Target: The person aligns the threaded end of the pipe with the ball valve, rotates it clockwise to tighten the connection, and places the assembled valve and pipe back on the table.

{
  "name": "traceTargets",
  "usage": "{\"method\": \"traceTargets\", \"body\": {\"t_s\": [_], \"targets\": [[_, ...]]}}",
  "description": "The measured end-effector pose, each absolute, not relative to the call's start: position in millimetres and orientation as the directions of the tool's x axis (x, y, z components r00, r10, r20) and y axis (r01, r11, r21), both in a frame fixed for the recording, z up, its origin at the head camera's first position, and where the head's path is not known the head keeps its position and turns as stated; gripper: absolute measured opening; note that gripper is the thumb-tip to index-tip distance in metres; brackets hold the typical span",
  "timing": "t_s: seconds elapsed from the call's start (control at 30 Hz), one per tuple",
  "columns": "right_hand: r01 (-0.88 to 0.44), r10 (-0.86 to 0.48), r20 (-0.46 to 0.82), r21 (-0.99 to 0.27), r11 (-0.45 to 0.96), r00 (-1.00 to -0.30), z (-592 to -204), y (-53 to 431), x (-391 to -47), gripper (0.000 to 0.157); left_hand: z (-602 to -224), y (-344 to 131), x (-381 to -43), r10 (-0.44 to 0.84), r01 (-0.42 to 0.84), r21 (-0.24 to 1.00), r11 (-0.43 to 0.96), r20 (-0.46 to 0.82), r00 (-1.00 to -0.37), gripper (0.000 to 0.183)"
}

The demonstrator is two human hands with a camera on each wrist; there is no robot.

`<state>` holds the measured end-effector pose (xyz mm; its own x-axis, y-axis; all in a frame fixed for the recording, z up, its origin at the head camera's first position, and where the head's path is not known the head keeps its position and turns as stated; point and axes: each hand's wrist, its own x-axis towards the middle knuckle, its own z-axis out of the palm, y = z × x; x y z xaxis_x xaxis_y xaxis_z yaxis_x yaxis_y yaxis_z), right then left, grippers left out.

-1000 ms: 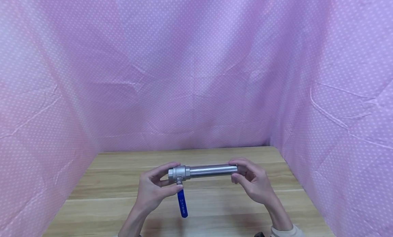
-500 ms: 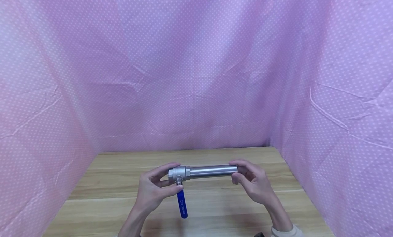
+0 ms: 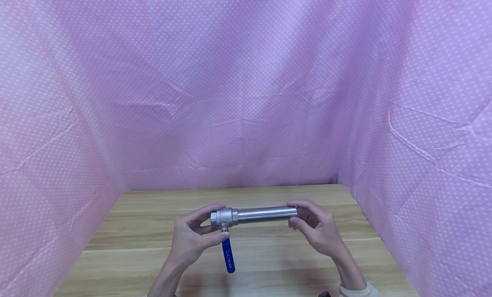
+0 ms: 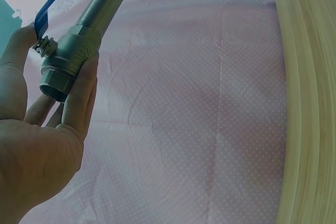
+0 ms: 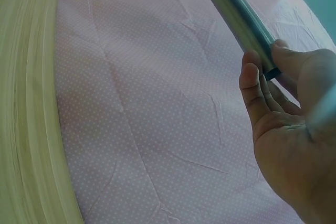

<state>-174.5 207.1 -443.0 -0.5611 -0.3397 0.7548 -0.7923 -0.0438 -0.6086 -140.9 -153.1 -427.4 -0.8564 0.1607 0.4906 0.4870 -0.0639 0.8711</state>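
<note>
A metal ball valve (image 3: 226,217) with a blue lever handle (image 3: 228,256) is joined to a straight steel pipe (image 3: 265,214), and both are held level above the table. My left hand (image 3: 191,235) grips the valve body, its thumb by the base of the lever and its fingers behind. In the left wrist view, the valve's open hexagonal end (image 4: 55,85) faces my palm, and raised lettering shows on the body. At the far end of the pipe, my right hand (image 3: 317,228) pinches the tube between thumb and fingers. The right wrist view shows the pipe's end (image 5: 270,72) between those fingertips.
Beneath the hands lies a wood-grain table (image 3: 153,245). Pink cloth with white dots (image 3: 238,96) hangs behind it and along both sides. A small dark object (image 3: 324,294) shows at the bottom edge near the right sleeve (image 3: 359,290).
</note>
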Motion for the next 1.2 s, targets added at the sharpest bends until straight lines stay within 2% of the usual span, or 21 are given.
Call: {"method": "traceTargets", "body": {"t_s": [0.3,0.63,1.2], "targets": [[-0.817,-0.333,0.793,-0.568,-0.098,-0.511,-442.5,205.0,-174.7,0.057,-427.7,-153.1,-140.6,0.159,0.486,0.871,-0.071,0.490,-0.857,0.063],[-0.792,-0.324,0.746,-0.611,0.014,-0.582,-442.7,208.2,-172.9,0.054,-427.5,-152.8,-140.4,0.162,0.479,0.875,-0.069,0.484,-0.860,0.063],[-0.804,-0.326,0.754,-0.593,0.036,-0.570,-442.7,208.7,-173.4,0.050,-427.4,-152.8,-139.6,0.164,0.467,0.881,-0.080,0.474,-0.865,0.063]]}}
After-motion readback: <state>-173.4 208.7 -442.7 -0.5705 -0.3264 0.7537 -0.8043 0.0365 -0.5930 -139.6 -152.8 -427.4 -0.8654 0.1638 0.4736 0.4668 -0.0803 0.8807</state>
